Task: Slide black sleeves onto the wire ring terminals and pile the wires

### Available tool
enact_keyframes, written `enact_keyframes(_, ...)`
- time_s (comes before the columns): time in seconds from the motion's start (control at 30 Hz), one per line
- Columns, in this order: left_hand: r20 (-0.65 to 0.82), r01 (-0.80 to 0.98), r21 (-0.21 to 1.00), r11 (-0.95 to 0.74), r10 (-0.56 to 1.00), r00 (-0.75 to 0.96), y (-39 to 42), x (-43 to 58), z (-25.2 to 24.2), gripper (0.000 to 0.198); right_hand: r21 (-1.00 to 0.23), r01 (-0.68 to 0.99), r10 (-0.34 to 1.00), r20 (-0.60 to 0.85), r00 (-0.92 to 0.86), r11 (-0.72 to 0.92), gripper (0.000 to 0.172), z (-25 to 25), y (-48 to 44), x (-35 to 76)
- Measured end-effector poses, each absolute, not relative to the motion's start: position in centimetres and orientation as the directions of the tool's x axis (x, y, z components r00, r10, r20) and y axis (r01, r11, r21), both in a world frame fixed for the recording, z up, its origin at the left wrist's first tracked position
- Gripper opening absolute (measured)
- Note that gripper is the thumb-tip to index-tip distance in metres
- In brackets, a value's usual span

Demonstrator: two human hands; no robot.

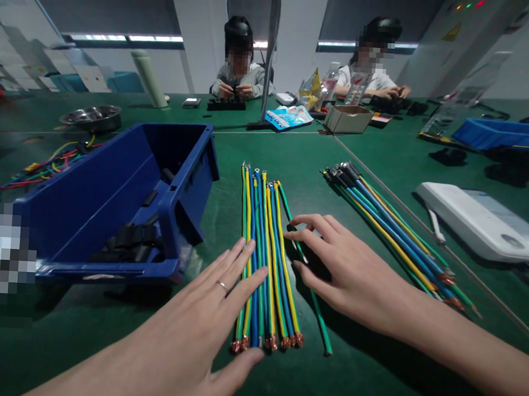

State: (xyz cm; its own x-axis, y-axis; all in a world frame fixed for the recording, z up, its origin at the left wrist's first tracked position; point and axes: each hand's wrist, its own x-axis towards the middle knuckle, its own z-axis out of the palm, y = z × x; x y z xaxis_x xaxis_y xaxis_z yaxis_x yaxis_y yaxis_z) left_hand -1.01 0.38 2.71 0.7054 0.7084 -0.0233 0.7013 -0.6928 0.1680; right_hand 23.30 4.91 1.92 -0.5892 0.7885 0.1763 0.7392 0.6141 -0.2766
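A flat row of yellow, blue and green wires [266, 234] with bare copper ends lies on the green table [361, 371] in front of me. My left hand [212, 320], a ring on one finger, rests flat and open on the near end of the row. My right hand [345, 268] lies open beside the row's right edge, its fingertips touching a single green wire [317, 318] that angles away from the others. A second bundle of wires [388, 229] lies to the right of my right hand.
A tilted blue bin [111, 206] with black parts inside stands at the left. Loose coloured wires [46, 167] and a steel bowl [91, 116] lie behind it. A white device [473, 220] sits at right. Two people work at the far side, near a cardboard box [347, 117].
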Motion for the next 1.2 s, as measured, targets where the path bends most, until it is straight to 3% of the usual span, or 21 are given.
enact_keyframes(0.37,-0.080,0.738,0.207,-0.642,0.741,0.667,0.0,-1.3,2.5,0.067,-0.253,0.738,0.780,0.209,-0.590,0.626,0.035,1.2,5.2,23.4)
enact_keyframes(0.6,0.018,0.712,0.238,-0.661,0.736,0.677,-0.2,-1.2,1.6,0.064,-0.258,0.760,0.803,0.209,-0.558,0.596,0.033,1.3,5.0,23.4)
enact_keyframes(0.87,-0.014,0.649,0.129,-0.750,0.653,0.758,0.3,-0.7,1.8,0.066,-0.176,0.822,0.829,0.273,-0.488,0.542,0.027,1.0,6.2,24.3)
enact_keyframes(1.03,0.051,0.667,0.162,-0.727,0.682,0.730,0.4,-0.6,2.0,0.065,-0.109,0.903,0.895,0.227,-0.384,0.415,0.020,1.5,6.1,24.0)
enact_keyframes(1.2,0.100,0.682,0.192,-0.706,0.705,0.702,-0.2,-0.4,2.1,0.069,-0.023,0.930,0.894,0.284,-0.346,0.367,0.019,1.4,5.9,24.3)
